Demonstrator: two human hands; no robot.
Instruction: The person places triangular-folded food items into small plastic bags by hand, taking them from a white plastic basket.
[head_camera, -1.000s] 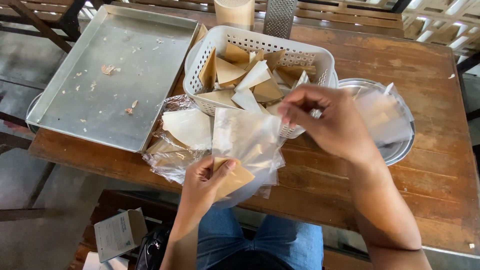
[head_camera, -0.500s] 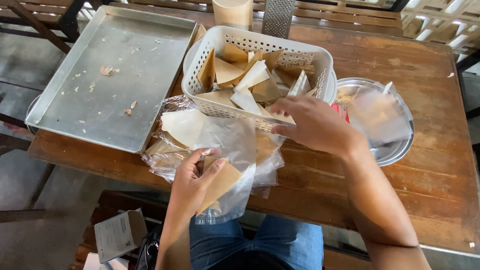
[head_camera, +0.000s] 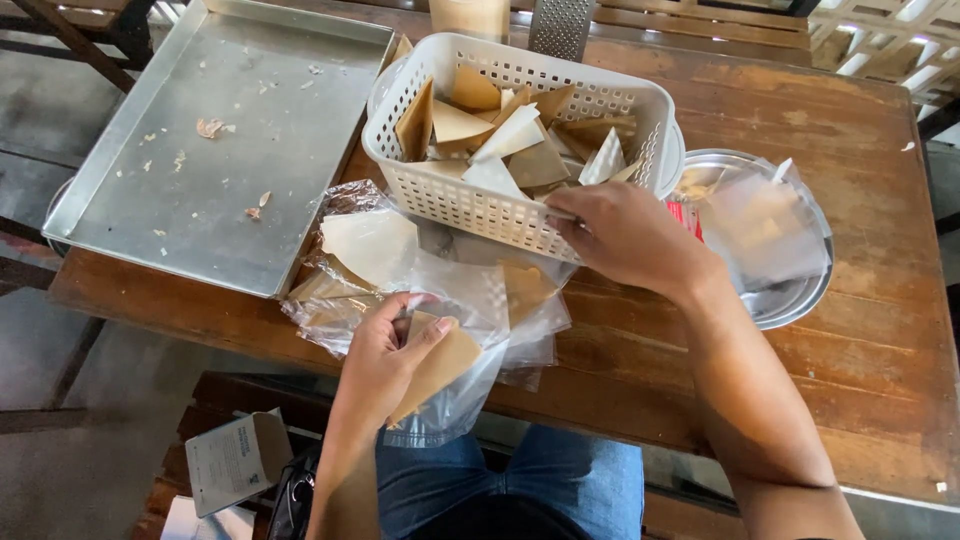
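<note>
My left hand (head_camera: 385, 362) grips a clear plastic bag (head_camera: 462, 318) with a tan triangular piece (head_camera: 445, 362) inside it, at the table's near edge. My right hand (head_camera: 625, 235) rests against the front rim of a white perforated basket (head_camera: 470, 200), fingers closed on the edge of a piece there. The basket holds several tan and white triangular pieces (head_camera: 500, 140). More filled clear bags (head_camera: 350, 265) lie on the table between the basket and my left hand.
A large metal baking tray (head_camera: 215, 150) with a few crumbs lies on the left of the wooden table (head_camera: 860, 350). A round metal dish (head_camera: 790, 290) holding plastic bags sits at the right. A small cardboard box (head_camera: 235, 460) lies on the floor below.
My right hand moved from above the bags to the basket's front rim. My left hand drew the bag with the tan piece down toward the table's near edge.
</note>
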